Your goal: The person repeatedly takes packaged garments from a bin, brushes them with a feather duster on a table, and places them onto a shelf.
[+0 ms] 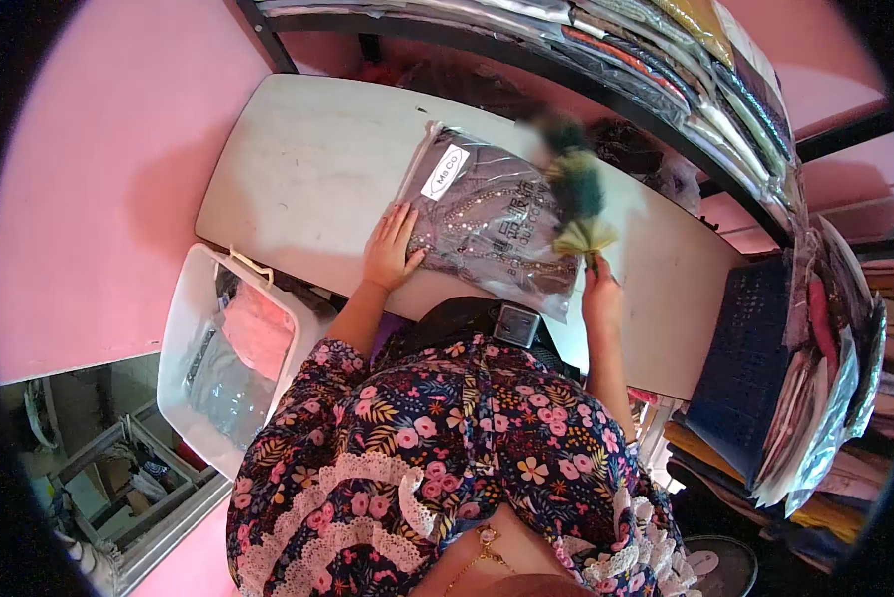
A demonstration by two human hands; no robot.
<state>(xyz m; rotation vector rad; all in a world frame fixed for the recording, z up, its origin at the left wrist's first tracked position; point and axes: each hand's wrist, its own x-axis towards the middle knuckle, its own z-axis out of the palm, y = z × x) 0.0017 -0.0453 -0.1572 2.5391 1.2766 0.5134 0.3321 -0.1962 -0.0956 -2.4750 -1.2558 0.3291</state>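
A clear plastic bag (487, 224) holding folded grey clothing with beaded trim lies flat on the white table (298, 149). Near its upper left corner is a white "Ms Co" label (446, 172), and dark print shows on its right half. My left hand (391, 254) rests on the bag's left edge, fingers stretched out. At the bag's right side, my right hand (603, 289) is closed on the near end of a fluffy green and yellow duster (578, 189). The duster's far part is smeared by motion and overlaps the bag's right edge.
Left of my body stands a white plastic bin (183, 343) with bagged clothes inside. A dark shelf bar (526, 50) carries stacked bagged garments above the table's back. A blue basket (740, 363) and more bagged clothes are at the right. A pink wall borders the left.
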